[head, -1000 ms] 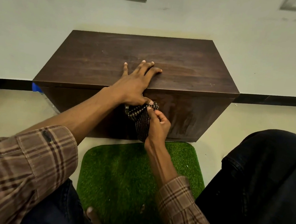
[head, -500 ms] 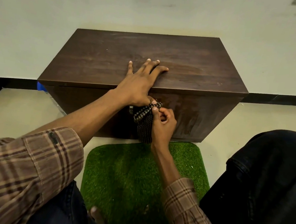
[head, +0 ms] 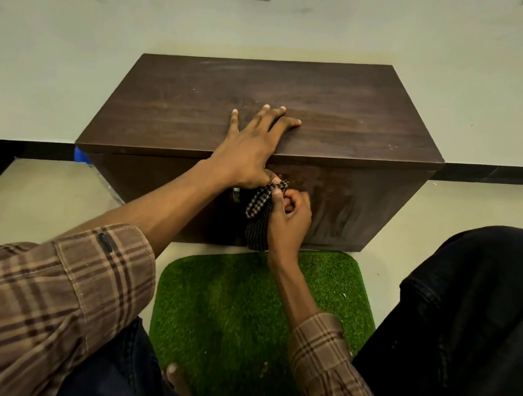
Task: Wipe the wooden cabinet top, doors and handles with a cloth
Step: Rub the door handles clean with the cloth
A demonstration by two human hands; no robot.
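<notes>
A low dark wooden cabinet [head: 336, 110] stands against the wall. My left hand [head: 251, 148] lies flat over its front top edge, fingers spread on the top and thumb hooked down over the front. Just below it, my right hand [head: 289, 221] is closed on a black-and-white checked cloth [head: 257, 216], bunched against the upper middle of the cabinet front. A metal handle [head: 236, 193] shows beside the cloth; a second handle may be under the cloth, hidden from me.
A green artificial-grass mat [head: 231, 312] lies on the pale floor before the cabinet. My dark-trousered knee [head: 467, 317] fills the right. A black skirting strip [head: 485, 173] runs along the wall, and something blue [head: 79, 156] peeks out behind the cabinet's left corner.
My right hand has curled tighter on the cloth and shifted slightly right and up along the cabinet front. My left hand stays planted on the top edge.
</notes>
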